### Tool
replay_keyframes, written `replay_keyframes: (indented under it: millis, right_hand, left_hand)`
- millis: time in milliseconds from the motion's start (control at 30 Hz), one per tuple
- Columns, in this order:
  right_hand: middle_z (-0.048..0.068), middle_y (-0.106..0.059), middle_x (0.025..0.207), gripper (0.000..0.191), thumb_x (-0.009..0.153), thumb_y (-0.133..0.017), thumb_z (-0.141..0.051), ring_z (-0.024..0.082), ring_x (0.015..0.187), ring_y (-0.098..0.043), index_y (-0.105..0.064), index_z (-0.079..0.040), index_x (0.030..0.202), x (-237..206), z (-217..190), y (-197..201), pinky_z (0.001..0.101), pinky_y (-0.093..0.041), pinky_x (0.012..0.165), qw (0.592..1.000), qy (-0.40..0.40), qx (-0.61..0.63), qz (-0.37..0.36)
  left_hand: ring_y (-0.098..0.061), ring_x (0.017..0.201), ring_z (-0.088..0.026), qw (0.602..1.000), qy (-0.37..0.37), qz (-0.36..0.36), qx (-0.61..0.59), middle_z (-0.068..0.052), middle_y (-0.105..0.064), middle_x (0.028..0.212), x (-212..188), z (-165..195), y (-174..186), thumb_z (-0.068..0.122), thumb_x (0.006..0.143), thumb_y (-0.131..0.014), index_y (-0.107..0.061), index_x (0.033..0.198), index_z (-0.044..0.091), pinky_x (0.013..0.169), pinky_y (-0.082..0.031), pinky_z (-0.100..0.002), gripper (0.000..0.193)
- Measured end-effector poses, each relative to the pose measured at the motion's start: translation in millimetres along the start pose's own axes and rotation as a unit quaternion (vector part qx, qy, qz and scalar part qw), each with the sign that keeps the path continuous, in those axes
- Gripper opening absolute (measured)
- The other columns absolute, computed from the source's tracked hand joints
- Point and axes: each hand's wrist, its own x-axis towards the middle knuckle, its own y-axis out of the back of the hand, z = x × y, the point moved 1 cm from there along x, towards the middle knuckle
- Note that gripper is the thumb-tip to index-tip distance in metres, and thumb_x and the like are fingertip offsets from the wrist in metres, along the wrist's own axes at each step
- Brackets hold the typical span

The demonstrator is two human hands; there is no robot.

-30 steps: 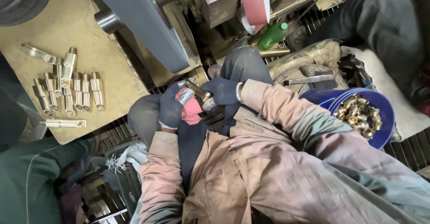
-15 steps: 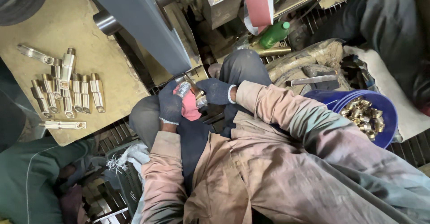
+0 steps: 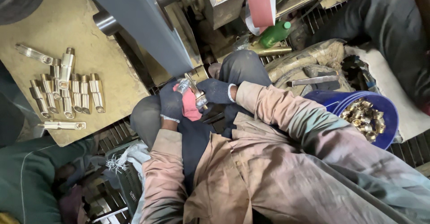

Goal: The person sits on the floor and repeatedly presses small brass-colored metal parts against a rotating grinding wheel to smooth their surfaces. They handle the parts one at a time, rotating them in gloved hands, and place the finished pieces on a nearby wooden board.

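Both hands wear dark gloves and meet over the person's lap, just below the edge of a grey sanding belt [image 3: 143, 22]. The left hand [image 3: 171, 103] is closed around a red cloth [image 3: 191, 108] and the lower end of a brass metal part [image 3: 195, 89]. The right hand [image 3: 217, 91] grips the same part from the other side, fingers wrapped tight, so the part stands tilted between the two hands with its top toward the belt. To the left of the hands, on a yellowish table [image 3: 53, 13], lie more finished metal parts [image 3: 67, 92] in a loose row, well apart from the hands. To the right of the hands sits a blue bucket [image 3: 387, 116] with small brass pieces [image 3: 363, 116] inside. Above the right hand lies a green bottle [image 3: 274, 33], near a red belt [image 3: 260, 2].
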Motion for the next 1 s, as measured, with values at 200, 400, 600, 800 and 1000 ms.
replay_keyframes:
  millis: [200, 400, 600, 800, 1000]
  right_hand:
    - [0.021, -0.071, 0.095, 0.032, 0.080, -0.081, -0.024, 0.041, 0.091, -0.069, -0.068, -0.002, 0.100, -12, -15, 11, 0.0443, -0.054, 0.077, 1.000, 0.015, -0.009, 0.010]
    - [0.019, -0.069, 0.093, 0.038, 0.080, -0.085, -0.028, 0.040, 0.086, -0.069, -0.068, -0.005, 0.104, -46, -30, 13, 0.0440, -0.055, 0.075, 1.000, 0.010, 0.008, -0.017]
    - [0.018, -0.070, 0.095, 0.034, 0.077, -0.088, -0.023, 0.039, 0.091, -0.069, -0.070, -0.007, 0.102, -58, -46, 0, 0.0440, -0.057, 0.078, 0.997, 0.066, -0.015, -0.022]
    - [0.011, -0.076, 0.112, 0.031, 0.082, -0.079, -0.011, 0.032, 0.104, -0.074, -0.073, -0.011, 0.113, -55, -74, 2, 0.0392, -0.059, 0.092, 0.981, 0.152, 0.112, -0.053]
    - [0.016, -0.072, 0.106, 0.043, 0.082, -0.085, -0.019, 0.033, 0.096, -0.072, -0.069, -0.005, 0.120, -53, -82, 2, 0.0391, -0.058, 0.085, 0.994, 0.075, 0.047, -0.056]
  left_hand:
    - [-0.068, 0.088, -0.012, 0.998, -0.035, -0.029, -0.045, -0.006, -0.073, 0.099, -12, 32, -9, 0.001, 0.093, -0.068, -0.069, 0.113, -0.005, 0.081, -0.056, -0.027, 0.021]
    - [-0.065, 0.081, -0.014, 0.987, -0.111, -0.079, 0.084, -0.004, -0.066, 0.089, -81, 64, -10, 0.003, 0.090, -0.070, -0.067, 0.104, 0.001, 0.073, -0.052, -0.028, 0.014]
    - [-0.061, 0.073, -0.015, 0.944, -0.238, -0.001, 0.228, -0.003, -0.059, 0.080, -130, 65, -18, 0.005, 0.087, -0.072, -0.065, 0.094, 0.006, 0.065, -0.049, -0.030, 0.011]
    - [-0.055, 0.065, -0.024, 0.900, -0.259, 0.035, 0.349, -0.005, -0.049, 0.069, -166, 117, -25, 0.018, 0.080, -0.085, -0.058, 0.074, 0.012, 0.061, -0.044, -0.037, 0.028]
    - [-0.059, 0.074, -0.029, 0.870, -0.300, 0.092, 0.380, -0.007, -0.061, 0.080, -187, 166, -14, 0.022, 0.076, -0.087, -0.069, 0.093, 0.011, 0.069, -0.048, -0.040, 0.027]
